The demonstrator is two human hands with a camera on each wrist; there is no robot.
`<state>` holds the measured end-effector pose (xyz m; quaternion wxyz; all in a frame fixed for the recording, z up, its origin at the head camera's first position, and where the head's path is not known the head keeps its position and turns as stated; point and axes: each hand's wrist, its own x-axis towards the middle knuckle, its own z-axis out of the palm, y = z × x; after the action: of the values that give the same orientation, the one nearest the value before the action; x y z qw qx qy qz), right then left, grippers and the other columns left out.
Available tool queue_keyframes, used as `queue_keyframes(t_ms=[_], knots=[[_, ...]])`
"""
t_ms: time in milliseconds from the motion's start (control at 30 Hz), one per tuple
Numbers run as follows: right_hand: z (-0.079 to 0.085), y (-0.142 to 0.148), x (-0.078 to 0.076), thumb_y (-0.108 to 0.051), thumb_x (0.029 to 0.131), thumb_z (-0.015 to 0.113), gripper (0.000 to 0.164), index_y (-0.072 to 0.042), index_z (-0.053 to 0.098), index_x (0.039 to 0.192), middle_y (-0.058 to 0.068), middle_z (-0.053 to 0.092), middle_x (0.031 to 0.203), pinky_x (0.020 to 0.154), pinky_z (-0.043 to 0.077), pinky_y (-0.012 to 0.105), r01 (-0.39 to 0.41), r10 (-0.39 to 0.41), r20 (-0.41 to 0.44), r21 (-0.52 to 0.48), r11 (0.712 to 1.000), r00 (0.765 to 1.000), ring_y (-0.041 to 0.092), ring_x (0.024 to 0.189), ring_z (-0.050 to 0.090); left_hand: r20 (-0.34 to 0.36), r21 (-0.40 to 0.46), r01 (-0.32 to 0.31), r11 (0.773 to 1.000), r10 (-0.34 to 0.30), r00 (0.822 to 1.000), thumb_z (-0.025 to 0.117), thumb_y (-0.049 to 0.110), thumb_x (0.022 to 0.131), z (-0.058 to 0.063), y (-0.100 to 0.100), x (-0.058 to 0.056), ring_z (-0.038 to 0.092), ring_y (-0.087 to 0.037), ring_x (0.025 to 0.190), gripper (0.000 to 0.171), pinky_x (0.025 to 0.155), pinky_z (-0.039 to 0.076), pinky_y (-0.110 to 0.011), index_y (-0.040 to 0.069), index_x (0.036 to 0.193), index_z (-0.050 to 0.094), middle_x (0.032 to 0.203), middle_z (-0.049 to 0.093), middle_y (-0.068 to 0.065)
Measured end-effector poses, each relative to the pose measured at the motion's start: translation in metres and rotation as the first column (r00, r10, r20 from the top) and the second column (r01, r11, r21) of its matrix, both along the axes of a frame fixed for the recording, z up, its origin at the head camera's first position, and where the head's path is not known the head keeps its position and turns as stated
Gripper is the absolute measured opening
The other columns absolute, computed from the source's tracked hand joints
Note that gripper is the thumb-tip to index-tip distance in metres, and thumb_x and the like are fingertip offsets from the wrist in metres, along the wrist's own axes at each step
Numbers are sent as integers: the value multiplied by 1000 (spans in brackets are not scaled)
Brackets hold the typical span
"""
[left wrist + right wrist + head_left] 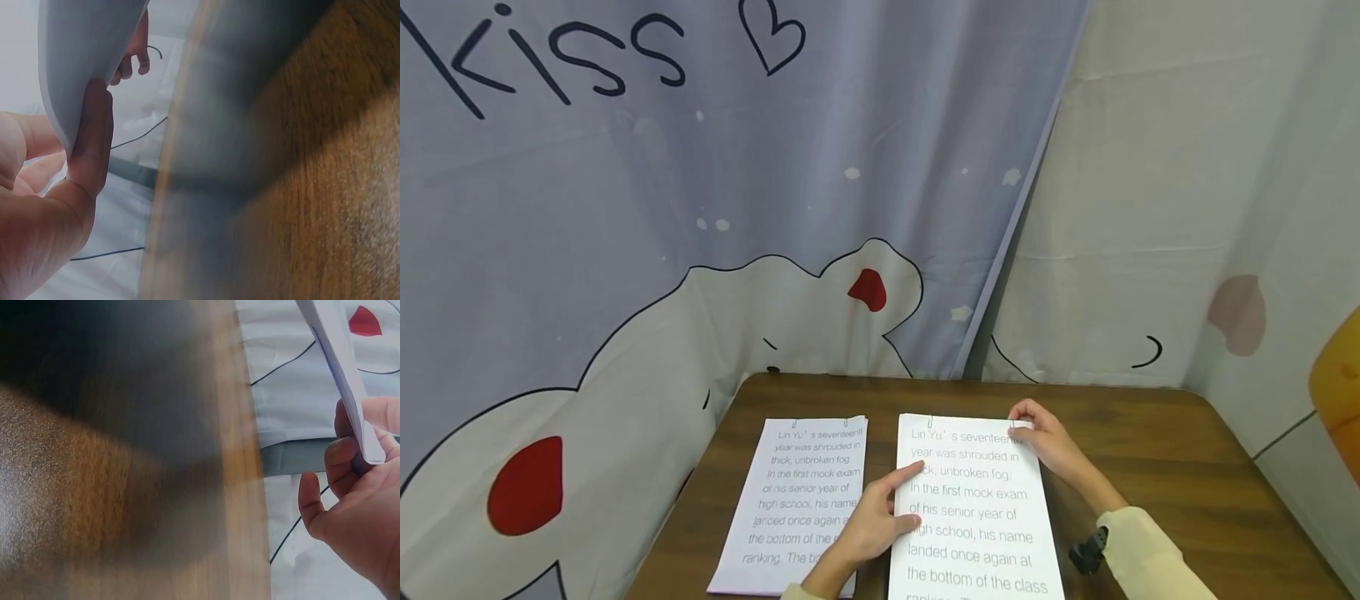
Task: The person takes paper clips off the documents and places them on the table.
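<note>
Both hands hold a stack of printed paper (973, 508), raised off the table in the wrist views. My left hand (876, 521) grips its left edge, the thumb and a finger lying over the printed face. In the left wrist view, fingers (90, 137) of that hand lie behind the curved sheets (81, 56). At the top right corner my right hand (1048, 442) pinches the stack. The right wrist view shows the stack's edge (340, 369) between thumb and curled fingers (340, 465). Clips (930, 422) sit along the top of the stack.
A second clipped stack of printed paper (805, 492) lies on the wooden table (1120, 442) to the left, partly behind my left hand. Curtains with cartoon figures (820, 183) hang close behind the table. A black device (1088, 552) sits at my right wrist.
</note>
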<state>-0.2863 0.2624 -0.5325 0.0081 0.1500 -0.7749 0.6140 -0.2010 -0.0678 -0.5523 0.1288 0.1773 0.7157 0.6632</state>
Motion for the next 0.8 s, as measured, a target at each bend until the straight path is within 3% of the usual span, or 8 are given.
queue_keyframes(t_ms=[367,800], knots=[[-2,1,0,3,99,62,15,9,56,111,17,58,100,62,55,26,9,-9,-9,9,1000,1000,13,81,62,5,7,5,1000,-5,1000,66,-17,86,0,1,1,80,-26,80,76,68,68,-35,3,157,47,137,65,-29],[-5,3,-1,3,99,62,13,6,56,109,10,58,100,61,56,26,14,-14,-23,15,1000,1000,12,80,63,13,7,9,1000,-9,1000,64,-19,86,1,1,2,80,-30,83,76,69,68,-34,2,157,48,134,67,-29]])
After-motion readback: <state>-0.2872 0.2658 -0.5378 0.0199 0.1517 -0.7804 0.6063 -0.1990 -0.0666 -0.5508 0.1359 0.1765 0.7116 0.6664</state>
